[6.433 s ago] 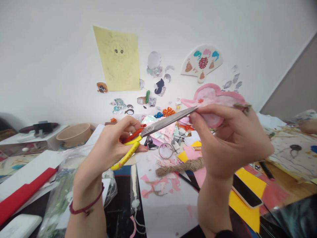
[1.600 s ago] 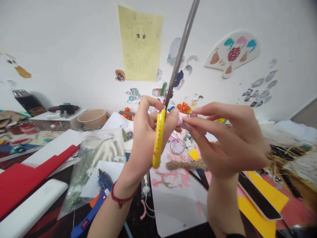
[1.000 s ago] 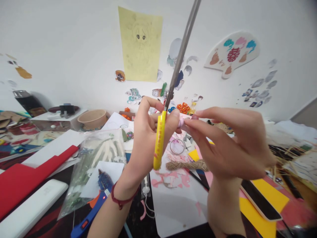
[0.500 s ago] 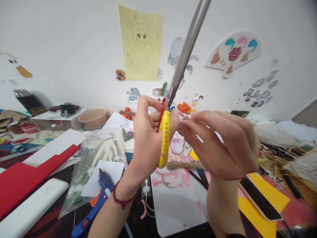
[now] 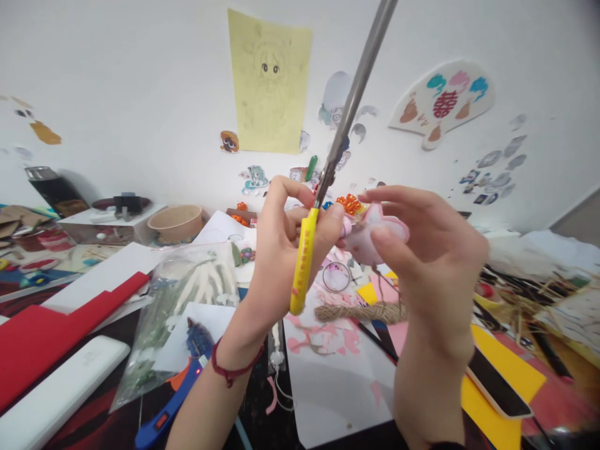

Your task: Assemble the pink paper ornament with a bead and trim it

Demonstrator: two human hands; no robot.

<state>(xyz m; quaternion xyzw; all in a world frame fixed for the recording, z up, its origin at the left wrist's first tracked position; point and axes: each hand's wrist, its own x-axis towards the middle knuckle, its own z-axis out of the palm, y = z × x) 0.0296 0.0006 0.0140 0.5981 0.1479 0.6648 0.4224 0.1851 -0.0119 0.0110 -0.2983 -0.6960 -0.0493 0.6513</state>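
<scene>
My left hand [image 5: 276, 256] is closed around yellow-and-red-handled scissors [image 5: 345, 122], whose blades point up and away and look nearly together. Between its thumb and fingers, part of a small pink roll [image 5: 347, 227] shows at the tips. My right hand [image 5: 435, 269] holds a pale piece with a pink scalloped edge [image 5: 365, 240], thumb on the near face and fingers behind. This piece overlaps the pink roll, and I cannot tell whether they are joined. A thin brown strand hangs below it. Below the hands lies a bundle of twine [image 5: 356, 312].
A white sheet [image 5: 342, 400] bears pink scraps. To the left are a blue glue gun [image 5: 178, 394], a clear plastic bag [image 5: 164, 281], a white power bank [image 5: 70, 394] and red card [image 5: 32, 337]. A phone [image 5: 501, 384] rests on yellow paper at right.
My right hand has turned and its fingers have spread, bringing the pink-edged piece into view. The scissors have swung slightly, their handle moving left and the blades closer together.
</scene>
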